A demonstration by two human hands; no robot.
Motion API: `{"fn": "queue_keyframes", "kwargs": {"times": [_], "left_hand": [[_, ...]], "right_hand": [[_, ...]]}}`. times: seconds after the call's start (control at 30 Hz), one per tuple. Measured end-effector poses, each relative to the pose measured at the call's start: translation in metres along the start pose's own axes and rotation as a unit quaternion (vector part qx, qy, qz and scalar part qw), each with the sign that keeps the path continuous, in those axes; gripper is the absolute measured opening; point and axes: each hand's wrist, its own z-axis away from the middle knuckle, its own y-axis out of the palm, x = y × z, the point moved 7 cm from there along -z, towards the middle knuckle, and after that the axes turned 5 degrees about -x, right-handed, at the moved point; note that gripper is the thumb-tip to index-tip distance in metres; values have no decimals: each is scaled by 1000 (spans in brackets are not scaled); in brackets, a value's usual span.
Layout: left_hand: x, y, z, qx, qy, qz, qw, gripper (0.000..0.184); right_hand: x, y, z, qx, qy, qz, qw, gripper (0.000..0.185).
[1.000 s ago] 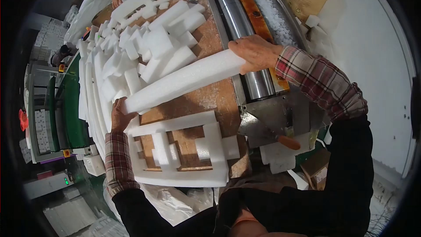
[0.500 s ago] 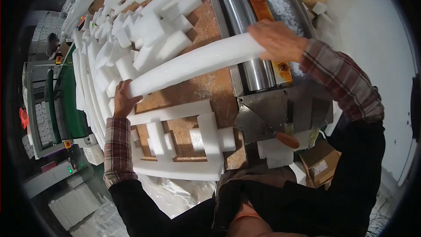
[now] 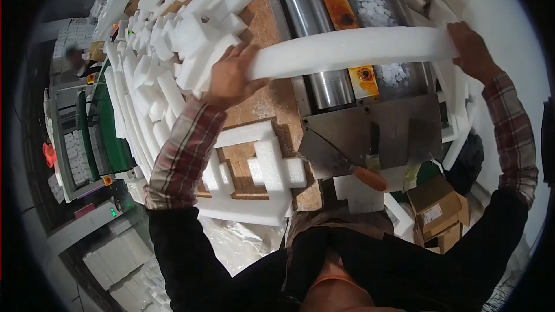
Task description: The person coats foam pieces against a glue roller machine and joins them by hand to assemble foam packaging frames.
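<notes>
Both the left hand (image 3: 231, 78) and the right hand (image 3: 471, 52) are bare. Forearm covering: one red-and-cream plaid cloth sleeve (image 3: 188, 150) on the left, a matching plaid sleeve (image 3: 511, 133) on the right; upper ends gathered. Main garment: plain black long-sleeved top (image 3: 381, 260). Neckline: narrow orange fabric band (image 3: 335, 279). Lower front: creased brown cloth panel (image 3: 341, 216), dull finish.

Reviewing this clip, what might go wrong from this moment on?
1. The foam strip is held near its ends by the left hand and the right hand, so it might bend or slip if one grip loosens.
2. It spans the metal roller; if that is turning, which I cannot tell, contact might drag the strip.
3. The wooden-handled tool sits near the roller's end, where a low arm might knock it.
</notes>
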Motion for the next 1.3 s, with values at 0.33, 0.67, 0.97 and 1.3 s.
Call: {"fn": "queue_keyframes", "kwargs": {"times": [0.33, 0.67, 0.97, 1.3], "left_hand": [[-123, 32, -103, -13, 86, 14, 996, 54], [-143, 28, -116, -22, 118, 33, 992, 56], [-138, 42, -116, -1, 121, 45, 992, 55], [-131, 46, -109, -60, 137, 57, 987, 53]], "right_hand": [[-123, -23, 159, -11, 147, 112, 983, 78], [-149, -28, 177, 86, 317, 0, 944, 78], [-141, -4, 185, 74, 308, -44, 947, 71], [-150, 11, 187, 141, 320, -13, 937, 72]]}}
